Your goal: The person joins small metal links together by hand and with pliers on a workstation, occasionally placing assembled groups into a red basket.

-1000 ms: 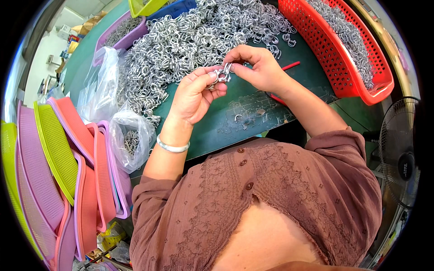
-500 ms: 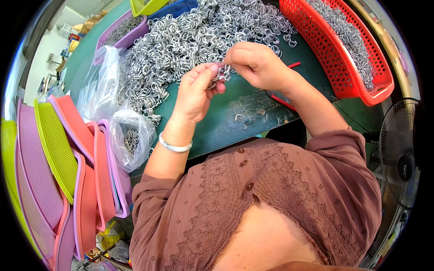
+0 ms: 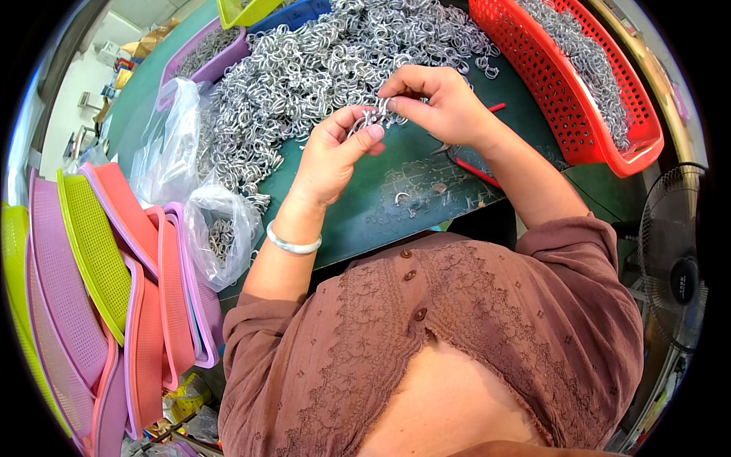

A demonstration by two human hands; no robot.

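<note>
My left hand (image 3: pixel 335 152) is closed, thumb against fingers, on a few small silver-grey metal rings (image 3: pixel 365 120). Close beside it, the thumb and forefinger of my right hand (image 3: pixel 442 99) pinch another metal ring (image 3: pixel 384 105), which touches or overlaps the left hand's rings. A large heap of the same rings (image 3: pixel 304 65) spreads over the green table (image 3: pixel 358 217) just beyond both hands. Under my right forearm lie red-handled pliers (image 3: pixel 478 173), partly hidden by the arm. One loose ring (image 3: pixel 401 199) rests on the worn tabletop nearer to me.
At the right stands a red perforated basket (image 3: pixel 544 91) full of metal pieces. A purple basket (image 3: pixel 205 65) sits far left. Clear plastic bags (image 3: pixel 171 148) lie left of the heap. Stacked colourful baskets (image 3: pixel 129 305) fill the left side, and a fan (image 3: pixel 674 259) is at the right.
My right hand has turned, its thumb and forefinger now extended to the rings. My left fingers have shifted, showing more of the rings. The pliers' head has come into sight.
</note>
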